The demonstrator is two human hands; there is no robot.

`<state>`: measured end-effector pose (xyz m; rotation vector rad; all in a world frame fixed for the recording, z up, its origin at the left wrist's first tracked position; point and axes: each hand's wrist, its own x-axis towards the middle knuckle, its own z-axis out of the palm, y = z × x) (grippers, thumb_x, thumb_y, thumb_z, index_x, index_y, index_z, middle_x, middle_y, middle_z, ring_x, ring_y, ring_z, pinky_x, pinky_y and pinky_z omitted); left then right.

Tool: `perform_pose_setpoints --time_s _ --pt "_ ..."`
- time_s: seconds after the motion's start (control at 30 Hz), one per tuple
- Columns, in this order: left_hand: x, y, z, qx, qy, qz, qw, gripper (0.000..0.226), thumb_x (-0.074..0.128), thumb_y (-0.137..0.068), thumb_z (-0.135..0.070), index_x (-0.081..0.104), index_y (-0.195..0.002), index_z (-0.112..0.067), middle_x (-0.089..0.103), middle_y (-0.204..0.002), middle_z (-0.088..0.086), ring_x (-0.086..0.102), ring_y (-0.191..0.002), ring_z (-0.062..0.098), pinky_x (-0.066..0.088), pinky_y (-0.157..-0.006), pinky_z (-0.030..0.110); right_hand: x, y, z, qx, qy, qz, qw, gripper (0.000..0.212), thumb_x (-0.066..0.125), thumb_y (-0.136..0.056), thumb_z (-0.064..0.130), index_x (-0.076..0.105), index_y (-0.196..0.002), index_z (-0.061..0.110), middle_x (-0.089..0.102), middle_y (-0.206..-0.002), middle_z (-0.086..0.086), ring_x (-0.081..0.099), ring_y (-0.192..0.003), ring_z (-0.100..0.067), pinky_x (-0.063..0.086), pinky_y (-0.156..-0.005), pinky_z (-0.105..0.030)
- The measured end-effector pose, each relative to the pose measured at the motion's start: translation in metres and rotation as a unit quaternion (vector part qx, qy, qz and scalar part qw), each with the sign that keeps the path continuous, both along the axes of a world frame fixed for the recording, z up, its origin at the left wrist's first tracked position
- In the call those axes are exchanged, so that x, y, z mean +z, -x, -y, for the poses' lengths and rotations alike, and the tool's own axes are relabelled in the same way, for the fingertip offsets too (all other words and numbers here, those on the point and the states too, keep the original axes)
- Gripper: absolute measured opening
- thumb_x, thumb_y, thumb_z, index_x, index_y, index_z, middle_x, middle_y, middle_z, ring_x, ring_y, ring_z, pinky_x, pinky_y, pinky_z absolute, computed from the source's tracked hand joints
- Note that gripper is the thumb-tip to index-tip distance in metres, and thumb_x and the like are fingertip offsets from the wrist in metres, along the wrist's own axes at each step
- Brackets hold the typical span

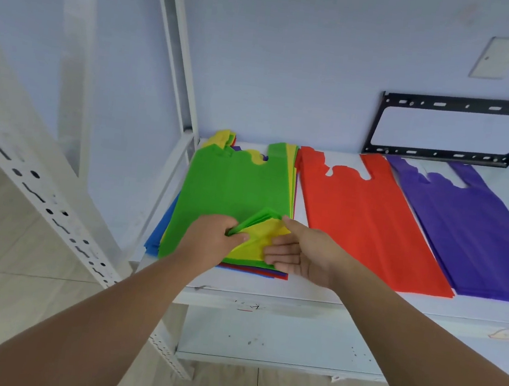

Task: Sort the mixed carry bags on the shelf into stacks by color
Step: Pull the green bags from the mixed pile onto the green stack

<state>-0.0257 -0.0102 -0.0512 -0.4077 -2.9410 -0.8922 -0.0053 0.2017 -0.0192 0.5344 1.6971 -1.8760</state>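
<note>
L hand (210, 235) pinches green bag (232, 184) corner; R hand (296, 256) spread, touching yellow bag (252, 245).

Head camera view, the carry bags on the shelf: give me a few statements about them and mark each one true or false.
1. The left hand pinches the lifted near corner of the top green bag. True.
2. The red stack lies right of the purple stack. False: it lies between the mixed pile and the purple stack.
3. A yellow bag shows under the lifted green corner. True.
4. The right hand grips a purple bag. False: it is open, fingers touching the yellow bag.
5. The mixed pile sits at the left end of the shelf. True.
</note>
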Motion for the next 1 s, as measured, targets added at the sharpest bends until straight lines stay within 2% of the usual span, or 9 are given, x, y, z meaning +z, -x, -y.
perform_pose_setpoints --time_s 0.2,0.33,0.53,0.6,0.7,0.8,0.9,0.93,1.0 --pt "-0.005 0.001 0.002 -0.019 -0.017 0.011 1.0 0.042 0.069 -0.086 -0.048 0.05 -0.061 -0.02 0.042 -0.054 -0.007 0.037 -0.05 0.01 0.029 -0.051 0.029 -0.003 0.009 0.0 -0.026 0.032 0.03 0.999 0.028 0.051 -0.098 0.029 0.065 -0.104 0.006 0.076 -0.1 -0.015 0.074 -0.082 -0.023 0.058 -0.063 -0.028" --pt "-0.004 0.0 0.003 -0.029 -0.068 0.046 0.996 0.05 0.065 -0.079 -0.065 0.073 -0.101 -0.021 0.072 -0.089 -0.01 0.065 -0.078 0.007 0.052 -0.069 0.029 -0.008 0.013 0.001 -0.029 0.012 0.022 0.999 0.021 0.049 -0.098 0.018 0.067 -0.097 0.006 0.077 -0.093 -0.011 0.073 -0.073 -0.015 0.058 -0.056 -0.024" --pt "-0.003 0.005 0.004 -0.034 -0.082 0.041 0.995 0.061 0.05 -0.079 -0.077 0.067 -0.083 -0.019 0.067 -0.072 0.005 0.061 -0.064 0.02 0.052 -0.065 0.045 -0.012 0.014 0.008 -0.029 -0.025 -0.019 0.999 0.013 0.061 -0.094 0.03 0.061 -0.096 0.017 0.076 -0.09 -0.005 0.073 -0.068 -0.013 0.053 -0.051 -0.024" --pt "-0.003 0.006 0.003 -0.032 -0.09 0.049 0.994 0.053 0.053 -0.081 -0.073 0.068 -0.087 -0.022 0.068 -0.074 -0.001 0.063 -0.067 0.016 0.053 -0.063 0.041 -0.013 0.015 0.009 -0.029 -0.034 -0.028 0.999 0.017 0.065 -0.091 0.033 0.059 -0.09 0.017 0.076 -0.083 -0.003 0.073 -0.068 -0.014 0.052 -0.051 -0.024" --pt "-0.002 0.008 0.002 -0.024 -0.087 0.047 0.995 0.036 0.063 -0.088 -0.052 0.063 -0.079 -0.016 0.052 -0.06 -0.001 0.045 -0.053 0.011 0.037 -0.051 0.031 -0.011 0.016 0.009 -0.011 -0.046 -0.04 0.998 0.023 0.07 -0.088 0.034 0.058 -0.085 0.015 0.068 -0.067 -0.001 0.072 -0.066 -0.016 0.05 -0.046 -0.023" --pt "-0.003 0.012 0.003 0.009 -0.094 0.024 0.995 0.044 0.063 -0.092 -0.039 0.042 -0.065 -0.011 0.033 -0.056 0.0 0.03 -0.05 0.013 0.025 -0.05 0.031 -0.012 0.015 0.007 -0.004 -0.155 -0.08 0.985 0.02 0.071 -0.086 0.024 0.054 -0.083 0.014 0.058 -0.065 -0.007 0.057 -0.05 -0.017 0.043 -0.045 -0.023" --pt "-0.001 0.011 0.002 0.012 -0.092 0.002 0.996 0.047 0.062 -0.094 -0.037 0.032 -0.063 -0.019 0.027 -0.056 -0.003 0.025 -0.05 0.012 0.023 -0.05 0.031 -0.015 0.017 0.006 -0.05 -0.319 -0.197 0.926 0.018 0.067 -0.081 0.017 0.053 -0.089 0.01 0.051 -0.068 -0.003 0.045 -0.054 -0.017 0.036 -0.052 -0.029" --pt "0.0 0.01 0.001 0.007 -0.091 -0.009 0.996 0.048 0.062 -0.094 -0.037 0.031 -0.063 -0.02 0.027 -0.057 -0.003 0.025 -0.051 0.012 0.024 -0.05 0.032 -0.012 0.019 0.007 -0.053 -0.336 -0.218 0.915 0.02 0.066 -0.083 0.022 0.056 -0.092 0.007 0.055 -0.068 -0.003 0.048 -0.055 -0.017 0.04 -0.052 -0.031" --pt "0.002 0.007 -0.001 0.005 -0.076 -0.034 0.997 0.049 0.062 -0.093 -0.038 0.03 -0.061 -0.021 0.03 -0.06 -0.003 0.028 -0.053 0.013 0.027 -0.051 0.035 -0.003 0.024 0.012 -0.057 -0.254 -0.163 0.952 0.038 0.062 -0.088 0.038 0.061 -0.098 0.002 0.068 -0.074 -0.01 0.063 -0.059 -0.021 0.056 -0.06 -0.039"
